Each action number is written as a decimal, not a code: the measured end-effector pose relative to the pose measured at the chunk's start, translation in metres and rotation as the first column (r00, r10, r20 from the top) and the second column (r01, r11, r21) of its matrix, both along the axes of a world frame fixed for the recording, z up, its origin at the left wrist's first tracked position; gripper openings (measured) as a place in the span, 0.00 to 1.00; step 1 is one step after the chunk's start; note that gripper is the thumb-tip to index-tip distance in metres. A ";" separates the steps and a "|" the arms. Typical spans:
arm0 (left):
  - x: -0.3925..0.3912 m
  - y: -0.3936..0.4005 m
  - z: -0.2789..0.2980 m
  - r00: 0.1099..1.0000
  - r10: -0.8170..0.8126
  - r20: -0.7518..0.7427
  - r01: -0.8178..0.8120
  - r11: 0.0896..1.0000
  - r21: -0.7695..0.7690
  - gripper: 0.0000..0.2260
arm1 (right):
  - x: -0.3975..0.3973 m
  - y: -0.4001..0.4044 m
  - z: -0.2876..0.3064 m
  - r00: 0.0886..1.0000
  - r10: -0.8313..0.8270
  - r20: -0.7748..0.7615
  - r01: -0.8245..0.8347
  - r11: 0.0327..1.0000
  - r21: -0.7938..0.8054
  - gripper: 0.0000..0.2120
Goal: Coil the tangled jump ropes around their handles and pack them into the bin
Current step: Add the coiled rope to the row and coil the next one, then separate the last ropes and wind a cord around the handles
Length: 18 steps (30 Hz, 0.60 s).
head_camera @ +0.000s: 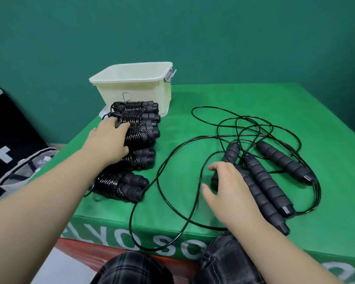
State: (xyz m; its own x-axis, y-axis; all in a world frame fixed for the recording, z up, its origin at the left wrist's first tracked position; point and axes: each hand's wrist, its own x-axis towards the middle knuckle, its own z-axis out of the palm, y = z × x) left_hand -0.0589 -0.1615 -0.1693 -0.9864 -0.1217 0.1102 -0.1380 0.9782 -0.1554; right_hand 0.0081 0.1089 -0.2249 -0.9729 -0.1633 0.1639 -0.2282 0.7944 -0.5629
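A person is sitting at a low table covered in bright green cloth (193, 203), both bare arms reaching forward. The left hand (109, 138) is resting on a row of black jump ropes already coiled around their dark foam handles (139, 132), its fingers curling over one bundle in the middle of the row. The right hand (228, 187) is lying with fingers spread and relaxed over loose grey ribbed foam handles (266, 181), touching the nearest one. Thin black cords (234, 124) are sprawling in tangled loops across the cloth, one loop hanging over the front edge. A cream rectangular plastic bin (135, 89) is standing open at the table's far left, just behind the coiled bundles.
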 end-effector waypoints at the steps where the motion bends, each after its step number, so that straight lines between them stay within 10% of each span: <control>1: -0.001 0.003 -0.004 1.000 -0.001 -0.005 0.001 1.000 -0.019 0.31 | 0.000 0.001 0.000 1.000 0.001 -0.001 -0.001 1.000 0.000 0.17; 13: 0.017 0.068 -0.031 0.988 -0.153 -0.013 0.154 0.986 0.067 0.33 | 0.005 0.015 0.002 0.995 -0.067 -0.079 0.061 0.995 -0.078 0.08; 18: 0.032 0.114 -0.046 0.912 -0.408 0.038 0.357 0.839 0.411 0.31 | 0.000 0.035 -0.005 0.973 -0.219 -0.073 0.209 0.970 -0.123 0.11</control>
State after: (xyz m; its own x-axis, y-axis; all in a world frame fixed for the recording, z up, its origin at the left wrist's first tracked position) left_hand -0.0271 -0.0471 -0.2152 -0.9655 0.2602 0.0125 0.2547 0.9327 0.2554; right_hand 0.0083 0.1439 -0.2299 -0.9646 0.0718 0.2536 -0.1111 0.7616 -0.6384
